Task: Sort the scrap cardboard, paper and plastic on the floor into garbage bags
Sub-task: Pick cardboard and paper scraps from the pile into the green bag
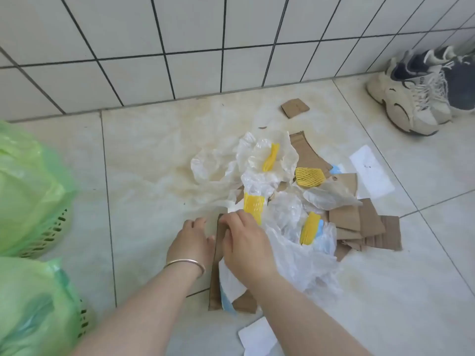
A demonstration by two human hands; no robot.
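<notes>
Down on the pale tiled floor (144, 176), both hands worked at the near-left edge of a heap of scrap. The left hand (191, 240), with a thin metal bangle (185, 264) at the wrist, lay flat with fingers spread on the tile beside a long brown cardboard strip (215, 273), gripping nothing. The right hand (244, 242) rested on that strip with fingers curled over its far end; whether it actually gripped the strip I could not tell. Just beyond its knuckles lay a yellow foam net sleeve (254, 206) among crumpled clear plastic bags (257, 160). Flat brown cardboard pieces (359, 222) were stacked to the right, and white paper sheets (371, 170) lay beyond. Two green bag-lined baskets (28, 191) stood at the left, and pale sneakers (408, 104) stood by the white tiled wall (180, 34).
</notes>
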